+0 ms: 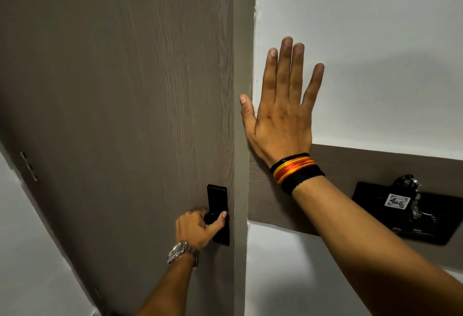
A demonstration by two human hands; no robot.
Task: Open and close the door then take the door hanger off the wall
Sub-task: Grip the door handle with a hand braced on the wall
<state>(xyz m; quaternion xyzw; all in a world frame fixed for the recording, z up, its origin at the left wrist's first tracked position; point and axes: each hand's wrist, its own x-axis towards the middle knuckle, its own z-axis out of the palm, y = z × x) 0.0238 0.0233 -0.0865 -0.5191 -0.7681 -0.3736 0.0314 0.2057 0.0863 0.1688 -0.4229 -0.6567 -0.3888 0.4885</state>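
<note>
Presently, a grey-brown wood-grain door (120, 90) is being seen across the left and centre of the view, with a metal hinge (29, 166) showing along its left edge against a white surface. A black lock plate (217, 205) is being carried near the door's right edge, low in the frame. The left hand (198, 228) is being closed around the black handle (210, 218) on that plate, the thumb laid across the plate's front and the fingers curled behind the lever; most of the lever is being hidden by the hand. A metal wristwatch (181, 253) is being worn on the left wrist.

To the right of the door, the frame (241, 65) is being met by a white wall (375, 40). The right hand (283, 105) is being held flat and wide against this wall, fingers spread and pointing upward, nothing in its grasp; the thumb is being rested at the frame's edge. A band of black, orange and yellow threads (295, 170) is being worn on the right wrist.

A horizontal wood-grain strip (350, 162) is being crossed by the right forearm. Further right on this strip, a black holder (411, 215) is being mounted, bearing a white tag marked 406 (397, 201) and what appears to be a bunch of keys (413, 190); whether this is the door hanger cannot be told from this angle. It is sitting well apart from both hands.
</note>
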